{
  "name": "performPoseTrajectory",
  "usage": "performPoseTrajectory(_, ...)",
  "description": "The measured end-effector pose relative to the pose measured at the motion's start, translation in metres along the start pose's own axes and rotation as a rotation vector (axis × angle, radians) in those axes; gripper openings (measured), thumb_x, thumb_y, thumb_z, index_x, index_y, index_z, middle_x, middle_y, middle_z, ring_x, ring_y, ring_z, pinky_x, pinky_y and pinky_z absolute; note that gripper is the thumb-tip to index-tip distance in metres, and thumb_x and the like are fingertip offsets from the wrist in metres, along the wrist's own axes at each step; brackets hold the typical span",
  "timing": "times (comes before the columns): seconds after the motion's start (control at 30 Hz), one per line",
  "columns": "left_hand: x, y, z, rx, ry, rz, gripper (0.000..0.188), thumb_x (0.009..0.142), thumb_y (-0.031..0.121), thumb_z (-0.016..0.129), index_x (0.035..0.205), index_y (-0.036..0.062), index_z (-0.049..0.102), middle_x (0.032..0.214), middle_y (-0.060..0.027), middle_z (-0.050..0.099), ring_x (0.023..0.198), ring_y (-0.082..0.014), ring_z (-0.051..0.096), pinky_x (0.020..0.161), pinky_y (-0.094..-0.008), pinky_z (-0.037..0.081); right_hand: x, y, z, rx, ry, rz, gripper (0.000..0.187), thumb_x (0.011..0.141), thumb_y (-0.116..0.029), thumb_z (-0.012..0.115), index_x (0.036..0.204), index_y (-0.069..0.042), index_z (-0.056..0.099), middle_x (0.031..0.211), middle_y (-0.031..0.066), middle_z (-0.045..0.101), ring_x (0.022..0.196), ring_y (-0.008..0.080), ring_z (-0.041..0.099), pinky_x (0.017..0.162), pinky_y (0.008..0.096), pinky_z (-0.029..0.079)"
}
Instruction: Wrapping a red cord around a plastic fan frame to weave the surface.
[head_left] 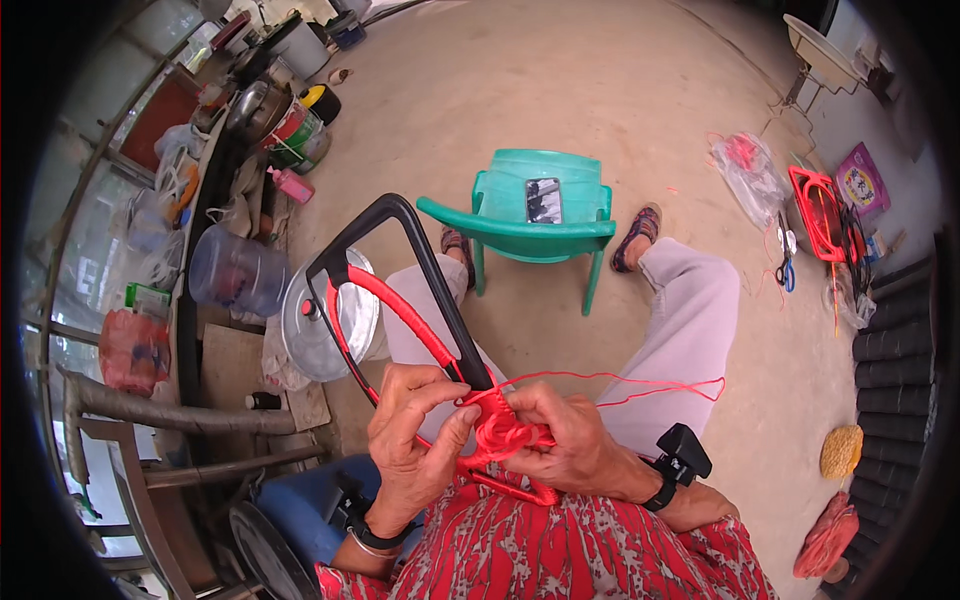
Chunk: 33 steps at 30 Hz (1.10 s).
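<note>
A black frame (432, 268) with rounded corners leans up from my lap, and glossy red cord is wound tightly around its curved inner piece (400, 308). My left hand (415, 432) pinches the red cord against the frame between thumb and fingertips. On the other side, my right hand (572, 440) is closed on a looped bundle of red cord (500, 432), pressed close to the frame's lower part. A loose loop of thin cord (655, 384) stretches out to the right above my right thigh. Part of the frame's lower end is hidden behind my hands.
Ahead stands a green plastic chair (520, 232) with a phone (544, 201) on its seat. At right are scissors (787, 265), a plastic bag (750, 178) with red material and another red frame (820, 212). A round metal lid (345, 325) and large clear jug (235, 268) lie at left.
</note>
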<state>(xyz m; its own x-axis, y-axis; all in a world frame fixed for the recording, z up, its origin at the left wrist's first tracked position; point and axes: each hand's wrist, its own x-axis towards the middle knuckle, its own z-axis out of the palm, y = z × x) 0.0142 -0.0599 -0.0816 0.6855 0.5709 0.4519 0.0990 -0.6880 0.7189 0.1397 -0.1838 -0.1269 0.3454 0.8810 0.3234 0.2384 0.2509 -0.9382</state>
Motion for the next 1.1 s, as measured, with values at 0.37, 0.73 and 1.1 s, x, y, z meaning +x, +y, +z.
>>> performPoseTrajectory(0.37,-0.016,-0.049,0.007,-0.370,0.346,-0.408,0.011,0.085,0.004,0.066,0.095,-0.0015,0.065,0.082,-0.0032,0.060,0.071,-0.0106,0.054,0.066,-0.0237,0.044,-0.001,0.003,0.001,-0.077,0.002,-0.003,0.045,0.068,-0.005,0.075,0.105,0.002,0.050,0.065,0.0083,0.056,0.057,0.0192,0.058,0.054,0.0301,0.045)
performPoseTrajectory(0.73,-0.035,-0.062,0.017,-1.271,0.179,-0.941,0.021,0.087,0.008,0.062,0.106,-0.0038,0.059,0.094,-0.0091,0.065,0.077,-0.0144,0.058,0.068,-0.0287,0.046,0.004,0.005,0.001,-0.140,0.028,-0.052,0.045,0.068,-0.003,0.077,0.103,0.001,0.049,0.062,0.0055,0.056,0.053,0.0122,0.056,0.051,0.0244,0.043)
performPoseTrajectory(1.1,-0.027,-0.049,0.020,-1.655,-0.159,-0.772,0.049,0.078,0.004,0.068,0.124,-0.0049,0.052,0.116,-0.0161,0.061,0.111,-0.0267,0.058,0.101,-0.0409,0.042,0.003,0.006,0.005,-0.076,0.047,0.019,0.042,0.070,-0.003,0.074,0.104,0.003,0.049,0.069,0.0111,0.057,0.059,0.0222,0.061,0.053,0.0324,0.046)
